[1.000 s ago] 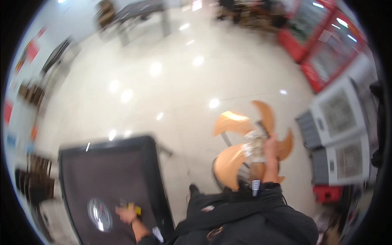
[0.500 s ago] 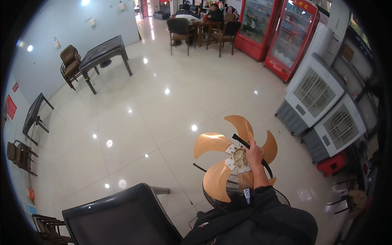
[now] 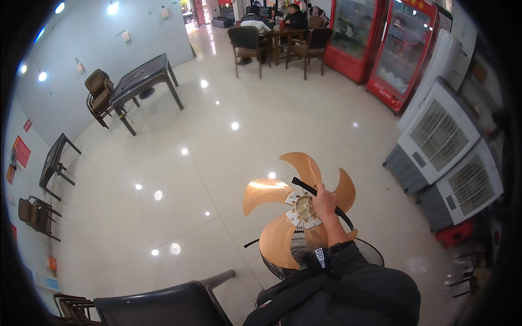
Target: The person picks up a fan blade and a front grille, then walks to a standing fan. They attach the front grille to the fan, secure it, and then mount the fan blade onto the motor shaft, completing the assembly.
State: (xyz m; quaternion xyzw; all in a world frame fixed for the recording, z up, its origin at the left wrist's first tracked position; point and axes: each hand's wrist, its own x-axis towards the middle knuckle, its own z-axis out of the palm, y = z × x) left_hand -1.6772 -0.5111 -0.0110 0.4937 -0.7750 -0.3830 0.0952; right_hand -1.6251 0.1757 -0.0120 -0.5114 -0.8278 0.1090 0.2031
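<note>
My right hand (image 3: 325,202) is closed around a curved black bar (image 3: 304,186), which lies across a fan blade set. Its wide orange-tan blades (image 3: 278,239) spread from a pale round hub (image 3: 305,209) with white clamps, just left of the hand. Below the blades is a black wire fan guard (image 3: 371,253), partly covered by my dark sleeve (image 3: 356,271). A small dark panel with white markings (image 3: 319,257) sits beside my forearm. My left hand is out of sight.
A dark table (image 3: 157,304) stands close at lower left. White-and-grey air coolers (image 3: 441,130) and red glass-door fridges (image 3: 399,54) line the right side. Another dark table (image 3: 142,76) with stacked chairs (image 3: 99,95) is far left. People (image 3: 255,20) sit at a wooden table (image 3: 281,33) behind.
The view has shifted, so the room sits farther right and lower. The fan blades and my right hand appear farther left in the picture. My grip on the black bar stays the same.
</note>
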